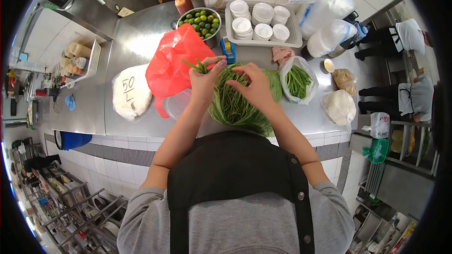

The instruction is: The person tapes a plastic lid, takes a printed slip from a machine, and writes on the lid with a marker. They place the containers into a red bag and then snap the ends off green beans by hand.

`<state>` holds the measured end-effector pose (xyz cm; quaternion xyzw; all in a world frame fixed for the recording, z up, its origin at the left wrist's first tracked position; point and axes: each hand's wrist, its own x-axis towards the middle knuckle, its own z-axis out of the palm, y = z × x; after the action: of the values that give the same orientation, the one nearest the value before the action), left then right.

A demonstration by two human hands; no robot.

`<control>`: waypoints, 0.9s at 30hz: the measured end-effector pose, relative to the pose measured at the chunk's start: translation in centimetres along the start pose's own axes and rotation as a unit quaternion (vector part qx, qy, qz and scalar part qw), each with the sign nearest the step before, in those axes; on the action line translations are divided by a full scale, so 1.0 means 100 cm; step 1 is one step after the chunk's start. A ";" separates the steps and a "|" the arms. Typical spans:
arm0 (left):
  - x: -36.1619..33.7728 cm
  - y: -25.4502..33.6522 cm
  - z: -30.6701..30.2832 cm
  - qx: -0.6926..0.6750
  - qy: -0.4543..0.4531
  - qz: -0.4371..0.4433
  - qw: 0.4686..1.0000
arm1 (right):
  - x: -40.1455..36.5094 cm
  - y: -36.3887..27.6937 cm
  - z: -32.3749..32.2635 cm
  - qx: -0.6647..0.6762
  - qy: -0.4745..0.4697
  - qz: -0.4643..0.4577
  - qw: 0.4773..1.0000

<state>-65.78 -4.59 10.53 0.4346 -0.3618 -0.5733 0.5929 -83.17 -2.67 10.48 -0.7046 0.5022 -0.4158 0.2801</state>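
Observation:
My left hand [207, 81] is closed around a small bunch of green beans [197, 67], its fingertips pinched near the top. To its right, my right hand [255, 84] hovers over a large clear bag [270, 121] full of loose green beans [231, 101]. The thumb and fingers of that hand are curved and apart, with nothing visible between them. A red plastic bag [172, 59] stands just left of my left hand, next to a clear plastic tub [178, 104]. On the right, a smaller white bag [308, 95] holds more green beans [297, 82].
Behind are a bowl of limes [200, 22], a blue tape dispenser [228, 51] and a basket [278, 41] of stacked white dishes. A white bag marked 50 [131, 93] sits left. Other bags [339, 106] lie right, where two people [414, 96] stand beyond the counter.

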 end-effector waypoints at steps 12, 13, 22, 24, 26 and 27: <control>-0.002 -0.012 -0.016 -0.090 0.110 -0.054 0.988 | -0.024 0.005 0.010 0.088 -0.031 -0.127 0.988; 0.000 -0.012 -0.021 -0.088 0.101 -0.066 0.989 | -0.026 0.009 0.010 0.045 -0.064 -0.131 0.988; -0.062 -0.011 -0.028 -0.108 -0.006 -0.245 0.963 | -0.014 0.049 -0.009 -0.203 -0.167 -0.003 0.965; -0.090 -0.016 -0.023 -0.083 -0.048 -0.311 0.945 | 0.005 0.071 -0.015 -0.213 -0.124 0.005 0.969; -0.101 -0.021 -0.027 -0.069 -0.106 -0.325 0.937 | 0.018 0.085 -0.021 -0.256 -0.115 -0.004 0.960; -0.103 -0.023 -0.033 -0.068 -0.144 -0.306 0.939 | 0.023 0.088 -0.021 -0.277 -0.111 -0.008 0.954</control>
<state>-64.41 6.07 7.97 0.3961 -0.2532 -0.8065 0.3586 -88.83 -7.78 5.04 -0.8001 0.5579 -0.1819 0.1243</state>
